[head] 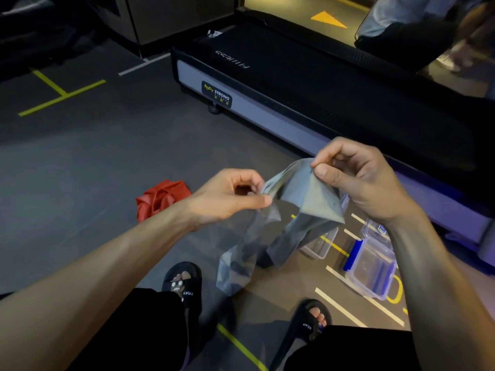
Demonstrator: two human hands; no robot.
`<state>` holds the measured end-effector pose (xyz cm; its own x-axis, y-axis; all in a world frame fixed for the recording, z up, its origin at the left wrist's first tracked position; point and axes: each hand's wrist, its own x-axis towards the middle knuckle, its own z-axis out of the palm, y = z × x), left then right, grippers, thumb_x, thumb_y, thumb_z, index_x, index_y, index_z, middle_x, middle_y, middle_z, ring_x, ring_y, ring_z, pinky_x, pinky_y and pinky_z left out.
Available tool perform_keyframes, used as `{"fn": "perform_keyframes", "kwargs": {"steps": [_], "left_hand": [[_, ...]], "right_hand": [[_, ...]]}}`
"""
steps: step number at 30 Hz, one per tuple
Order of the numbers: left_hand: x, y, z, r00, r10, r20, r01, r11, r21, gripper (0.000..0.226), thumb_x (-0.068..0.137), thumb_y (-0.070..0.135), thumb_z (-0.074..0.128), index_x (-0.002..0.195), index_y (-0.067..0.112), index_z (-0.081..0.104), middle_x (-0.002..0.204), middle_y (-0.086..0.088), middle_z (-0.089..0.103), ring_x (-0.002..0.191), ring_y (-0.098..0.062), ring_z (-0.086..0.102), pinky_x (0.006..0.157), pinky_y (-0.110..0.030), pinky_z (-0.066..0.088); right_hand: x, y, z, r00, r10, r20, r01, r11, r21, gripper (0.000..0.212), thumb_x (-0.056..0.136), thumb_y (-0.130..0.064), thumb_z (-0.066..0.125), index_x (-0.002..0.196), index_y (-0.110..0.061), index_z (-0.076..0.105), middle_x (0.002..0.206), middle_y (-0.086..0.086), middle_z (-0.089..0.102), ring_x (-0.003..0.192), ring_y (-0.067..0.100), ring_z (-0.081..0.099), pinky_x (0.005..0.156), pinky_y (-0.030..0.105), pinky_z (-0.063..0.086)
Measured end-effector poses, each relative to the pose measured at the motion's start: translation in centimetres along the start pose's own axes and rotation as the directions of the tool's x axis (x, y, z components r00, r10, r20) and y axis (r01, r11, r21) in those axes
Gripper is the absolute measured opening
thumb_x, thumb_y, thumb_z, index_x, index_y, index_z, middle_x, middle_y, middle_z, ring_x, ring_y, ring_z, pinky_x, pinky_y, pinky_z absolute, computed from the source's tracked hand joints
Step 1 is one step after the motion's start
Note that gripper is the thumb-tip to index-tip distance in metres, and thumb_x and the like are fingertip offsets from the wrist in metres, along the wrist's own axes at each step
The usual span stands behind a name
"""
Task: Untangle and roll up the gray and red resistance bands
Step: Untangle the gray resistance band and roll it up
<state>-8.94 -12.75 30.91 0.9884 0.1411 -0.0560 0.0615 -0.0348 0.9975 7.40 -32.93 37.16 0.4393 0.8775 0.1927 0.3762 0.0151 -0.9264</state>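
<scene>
gray band (302, 199): hanging twisted above the sandals (184, 282), tail dangling
left hand (227, 196): pinching one top edge
right hand (356, 180): pinching the other corner, thumb on top
red band (160, 199): lying crumpled on the floor, left of the gray band
risk: probably yanking sideways, tightening the twist, thin rubber slipping out

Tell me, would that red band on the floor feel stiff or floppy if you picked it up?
Probably floppy: the red band lies crumpled in soft folds. Likely light too, since the similar gray band hangs limp from fingertip pinches of the left hand and right hand.
</scene>
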Motion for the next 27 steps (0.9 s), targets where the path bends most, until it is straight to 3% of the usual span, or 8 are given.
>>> {"fn": "perform_keyframes", "kwargs": {"steps": [6, 10, 13, 15, 18, 21, 25, 27], "left_hand": [[0.10, -0.09, 0.15, 0.999, -0.033, 0.021, 0.032, 0.999, 0.007, 0.008, 0.090, 0.011, 0.075, 0.094, 0.006, 0.070, 0.086, -0.009, 0.062, 0.080, -0.022, 0.055, 0.072, -0.033, 0.046], [0.12, -0.07, 0.29, 1.000, -0.011, -0.007, 0.011, 0.999, 0.048, 0.018, 0.076, 0.024, 0.084, 0.084, 0.012, 0.072, 0.080, -0.008, 0.066, 0.075, -0.022, 0.059, 0.068, -0.029, 0.049], [0.19, -0.10, 0.26, 1.000, -0.006, -0.011, 0.007, 0.999, 0.043, 0.017, 0.072, 0.022, 0.086, 0.079, 0.016, 0.071, 0.080, -0.007, 0.068, 0.076, -0.020, 0.062, 0.066, -0.023, 0.051], [0.24, -0.24, 0.18, 1.000, -0.002, -0.016, 0.003, 1.000, 0.030, 0.016, 0.071, 0.021, 0.086, 0.078, 0.018, 0.072, 0.080, -0.008, 0.065, 0.076, -0.022, 0.060, 0.069, -0.027, 0.052], [0.22, -0.32, -0.02, 1.000, 0.019, -0.012, -0.018, 1.000, 0.024, 0.013, 0.077, 0.026, 0.084, 0.082, 0.019, 0.074, 0.082, -0.010, 0.064, 0.079, -0.025, 0.059, 0.077, -0.041, 0.048], [0.12, -0.13, -0.20, 0.999, 0.027, -0.025, -0.027, 0.999, 0.025, 0.006, 0.086, 0.022, 0.078, 0.084, 0.018, 0.075, 0.083, -0.008, 0.069, 0.079, -0.021, 0.062, 0.077, -0.041, 0.048], [0.17, -0.03, -0.23, 0.998, 0.053, -0.039, -0.050, 0.996, 0.079, 0.003, 0.094, 0.010, 0.074, 0.091, 0.009, 0.074, 0.085, -0.018, 0.070, 0.079, -0.021, 0.063, 0.077, -0.040, 0.049], [0.22, -0.08, -0.28, 0.998, 0.050, -0.045, -0.046, 0.995, 0.089, 0.005, 0.095, 0.006, 0.071, 0.091, 0.007, 0.074, 0.081, -0.013, 0.068, 0.076, -0.017, 0.059, 0.074, -0.036, 0.046]], "right_hand": [[-0.16, -0.49, -0.44, 1.000, -0.019, 0.010, 0.020, 1.000, -0.014, 0.005, 0.091, -0.014, 0.069, 0.095, -0.016, 0.069, 0.086, -0.007, 0.065, 0.080, 0.008, 0.058, 0.072, 0.017, 0.048], [-0.23, -0.46, -0.41, 0.999, -0.016, 0.028, 0.016, 1.000, -0.007, 0.008, 0.091, -0.018, 0.069, 0.095, -0.024, 0.071, 0.088, -0.001, 0.065, 0.080, 0.009, 0.058, 0.072, 0.019, 0.048], [-0.22, -0.43, -0.45, 1.000, -0.015, 0.027, 0.015, 1.000, 0.001, 0.007, 0.091, -0.020, 0.070, 0.095, -0.025, 0.071, 0.089, 0.003, 0.065, 0.081, 0.010, 0.058, 0.073, 0.019, 0.048], [-0.21, -0.45, -0.54, 0.999, -0.022, 0.025, 0.023, 1.000, -0.007, 0.006, 0.091, -0.017, 0.069, 0.095, -0.022, 0.070, 0.088, -0.001, 0.065, 0.080, 0.008, 0.058, 0.072, 0.018, 0.048], [-0.27, -0.52, -0.77, 1.000, -0.019, 0.012, 0.019, 1.000, -0.005, 0.009, 0.091, -0.012, 0.067, 0.095, -0.020, 0.069, 0.087, -0.008, 0.066, 0.079, 0.005, 0.058, 0.072, 0.016, 0.048], [-0.33, -0.55, -0.88, 1.000, -0.012, 0.019, 0.012, 1.000, -0.021, 0.005, 0.091, -0.015, 0.067, 0.096, -0.016, 0.068, 0.086, -0.010, 0.065, 0.079, 0.004, 0.058, 0.071, 0.015, 0.047], [-0.33, -0.60, -0.78, 1.000, -0.006, 0.010, 0.006, 1.000, -0.002, 0.006, 0.091, -0.017, 0.069, 0.096, -0.015, 0.068, 0.085, -0.008, 0.064, 0.078, 0.005, 0.057, 0.070, 0.015, 0.047], [-0.35, -0.65, -0.83, 1.000, 0.002, 0.002, -0.002, 1.000, 0.000, 0.005, 0.090, -0.016, 0.068, 0.095, -0.015, 0.068, 0.085, -0.009, 0.064, 0.078, 0.005, 0.057, 0.069, 0.015, 0.047]]}}
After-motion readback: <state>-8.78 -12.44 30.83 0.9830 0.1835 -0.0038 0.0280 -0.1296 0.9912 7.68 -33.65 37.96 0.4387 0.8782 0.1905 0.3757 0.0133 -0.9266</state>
